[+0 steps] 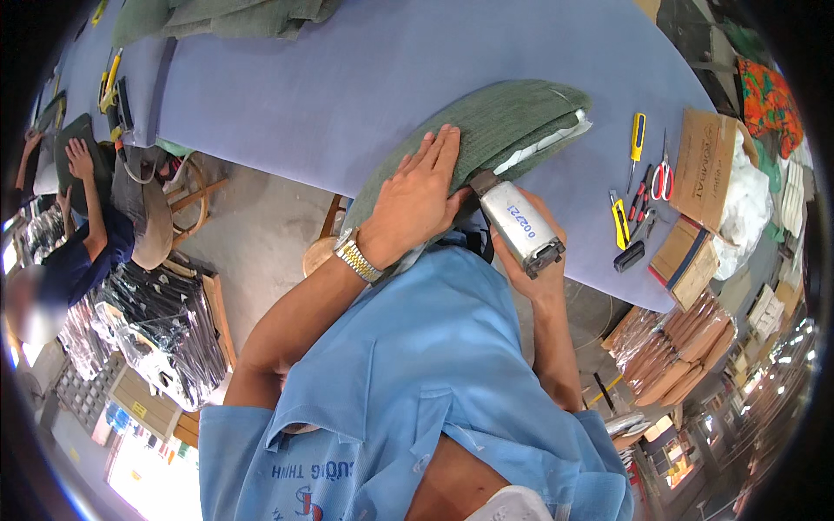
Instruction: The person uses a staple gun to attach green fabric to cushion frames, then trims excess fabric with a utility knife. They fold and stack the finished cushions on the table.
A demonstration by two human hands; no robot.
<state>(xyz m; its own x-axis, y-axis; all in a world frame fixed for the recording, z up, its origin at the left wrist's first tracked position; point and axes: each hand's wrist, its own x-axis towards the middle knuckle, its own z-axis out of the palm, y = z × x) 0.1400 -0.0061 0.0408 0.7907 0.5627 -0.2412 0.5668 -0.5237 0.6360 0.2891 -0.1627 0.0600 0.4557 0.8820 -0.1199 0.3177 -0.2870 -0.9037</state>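
Note:
A curved, padded piece covered in dark green fabric (pixel 512 113) lies at the near edge of the table, with white material (pixel 546 141) showing along its open edge. My left hand (pixel 415 195) rests flat on the fabric, fingers stretched out and close together. In my right hand (pixel 540 285) is a silver staple gun (pixel 517 221), its dark nose against or very near the edge of the padded piece. Part of my grip is hidden behind the tool's body. The padded piece's near end passes under my left forearm.
On the blue-grey table (pixel 287 95) lie a yellow screwdriver (pixel 638 137), a yellow utility knife (pixel 619 221), red-handled scissors (pixel 663 181) and pliers (pixel 641 193). A cardboard box (pixel 702 165) stands at right. More green fabric (pixel 226 17) lies far left. A co-worker's hand (pixel 80 159) shows at left.

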